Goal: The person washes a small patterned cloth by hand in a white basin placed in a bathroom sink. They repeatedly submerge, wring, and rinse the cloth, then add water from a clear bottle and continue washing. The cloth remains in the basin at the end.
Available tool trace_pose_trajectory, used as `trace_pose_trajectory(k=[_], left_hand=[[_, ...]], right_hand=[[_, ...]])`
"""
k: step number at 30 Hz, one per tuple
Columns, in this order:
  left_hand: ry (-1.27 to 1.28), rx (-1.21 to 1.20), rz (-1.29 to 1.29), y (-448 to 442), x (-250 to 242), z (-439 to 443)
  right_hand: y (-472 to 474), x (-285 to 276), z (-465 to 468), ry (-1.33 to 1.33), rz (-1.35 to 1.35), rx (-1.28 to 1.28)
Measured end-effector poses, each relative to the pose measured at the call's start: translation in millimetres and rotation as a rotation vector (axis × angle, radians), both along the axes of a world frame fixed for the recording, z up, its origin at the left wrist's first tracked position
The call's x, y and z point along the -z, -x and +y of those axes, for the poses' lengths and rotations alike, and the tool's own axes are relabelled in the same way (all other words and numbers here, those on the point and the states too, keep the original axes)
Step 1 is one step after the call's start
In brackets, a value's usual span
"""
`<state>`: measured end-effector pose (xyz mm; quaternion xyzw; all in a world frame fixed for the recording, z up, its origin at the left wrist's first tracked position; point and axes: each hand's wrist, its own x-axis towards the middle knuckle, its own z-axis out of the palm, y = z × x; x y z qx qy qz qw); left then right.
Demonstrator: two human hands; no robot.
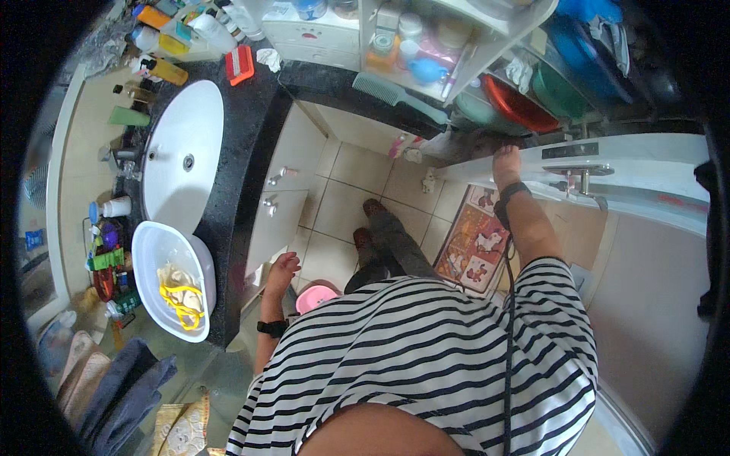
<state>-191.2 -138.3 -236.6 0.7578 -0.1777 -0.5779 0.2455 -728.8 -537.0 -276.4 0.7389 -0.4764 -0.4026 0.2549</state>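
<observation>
My left hand [282,272] hangs beside the vanity cabinet [288,225], fingers loosely bent and nothing in it. A pink basin [315,298] is on the floor near it. On the other side, my right hand [507,166] is against the edge of a white door [644,159]; whether its fingers grip that edge is unclear. The door's metal lever handle [584,181] is to the right of that hand. On the black counter [231,228], a white plastic basin [208,273] holds pale wet cloth with yellow straps [185,299], next to the oval sink [188,131].
A grey comb [393,94] lies on the counter's far ledge. Shelves [410,51] with bottles and jars stand at the back. A red basin [516,102] and green basin [559,91] are stacked behind the door. A patterned mat [473,245] covers floor near the doorway. Towels [122,393] hang lower left.
</observation>
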Motion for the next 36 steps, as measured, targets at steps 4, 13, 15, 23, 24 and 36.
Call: trace_pose_trajectory(k=[4,13,15,23,24,36], left_hand=[[0.029,-0.047,0.029,-3.5,44.7,25.9],[-0.143,-0.136,0.093,8.7,109.7,104.4],[-0.174,-0.117,0.194,8.0,112.4,110.8],[-0.116,0.243,-0.171,-15.4,151.5,104.3],[-0.298,-0.156,0.099,-18.8,154.1,100.7],[-0.138,0.074,0.162,-22.3,126.0,-12.0]], right_hand=[[-24.2,-24.2,14.6,-0.132,-0.004,0.108],[-18.7,-53.7,34.7,-0.209,-0.199,-0.057],[-11.6,-49.3,36.3,-0.276,-0.168,-0.057],[4.4,-43.9,51.9,-0.282,-0.152,-0.168],[5.2,-44.3,53.8,-0.286,-0.208,-0.165],[18.8,-23.2,81.1,-0.353,-0.178,0.024]])
